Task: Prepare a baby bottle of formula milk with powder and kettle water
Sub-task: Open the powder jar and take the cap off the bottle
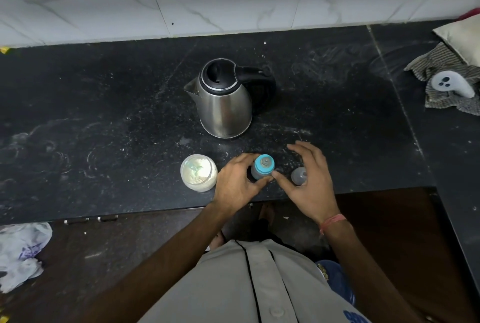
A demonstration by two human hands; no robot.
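- While the baby bottle stands near the front edge of the black counter, the left hand holds it with curled fingers.
- The right hand is spread loose beside it, holding nothing.
- A clear cap sits under that hand.
- The powder jar stands open on the left.
- The kettle stands behind.

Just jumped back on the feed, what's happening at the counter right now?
A person is working at a dark counter on a baby bottle. The left hand grips the bottle body, and its blue collar and teat are on. The right hand hovers open beside it, thumb near the collar, over a clear cap standing on the counter. An open jar of powder sits left of the bottle. The steel kettle stands behind, lid closed, untouched.
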